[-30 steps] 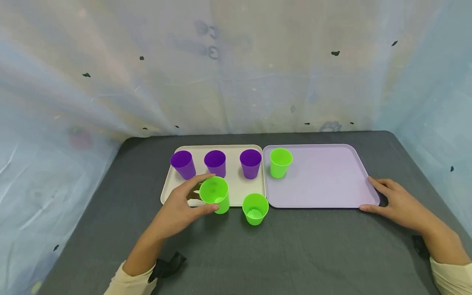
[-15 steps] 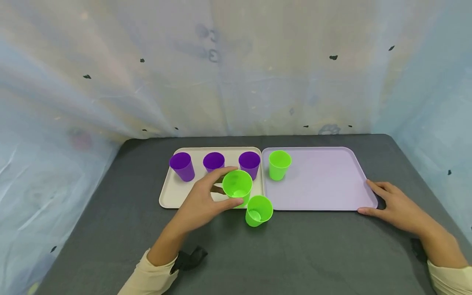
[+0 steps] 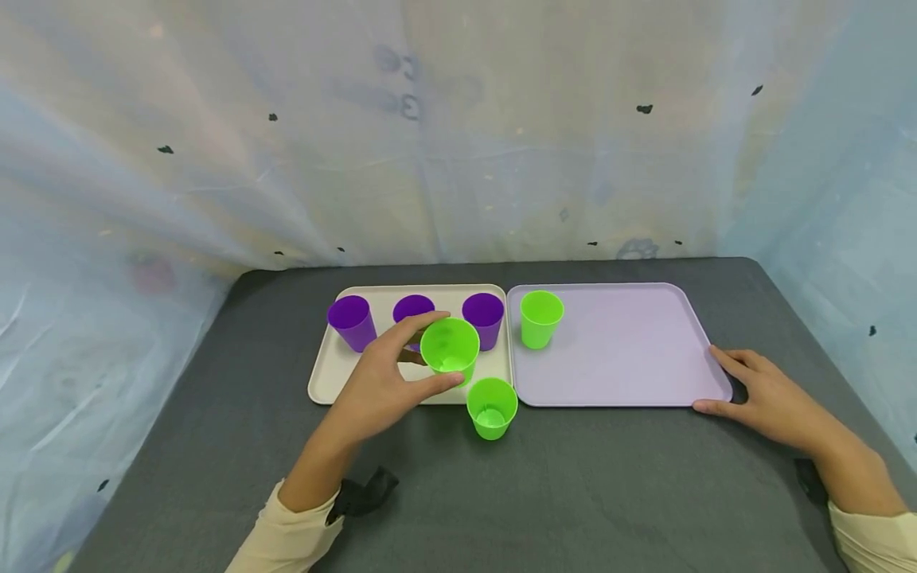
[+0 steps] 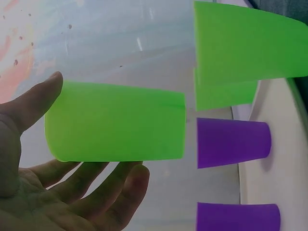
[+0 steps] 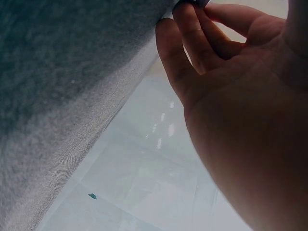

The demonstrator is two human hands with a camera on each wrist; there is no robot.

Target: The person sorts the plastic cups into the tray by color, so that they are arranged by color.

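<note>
My left hand (image 3: pixel 387 378) grips a green cup (image 3: pixel 450 354), thumb on its near side and fingers on its far side. The left wrist view shows this held cup (image 4: pixel 115 122) raised, clear of the other cups. A second green cup (image 3: pixel 491 410) stands on the table at the cream tray's front edge. On the lilac tray (image 3: pixel 616 350), a third green cup (image 3: pixel 540 320) stands near the left end. My right hand (image 3: pixel 770 398) holds that tray's front right corner, thumb at the front and fingers along the right side; in the right wrist view its fingertips (image 5: pixel 168 31) are bent.
Three purple cups, at left (image 3: pixel 353 324), middle (image 3: pixel 413 305) and right (image 3: pixel 483 320), stand on the cream tray (image 3: pixel 337 382). Both trays lie side by side on a dark grey cloth (image 3: pixel 587 493). A pale plastic sheet (image 3: pixel 501 159) rises behind the table.
My left hand carried its cup right, then slightly back left and up. The second green cup tipped rightward and stands upright again. My right hand has stayed at the tray.
</note>
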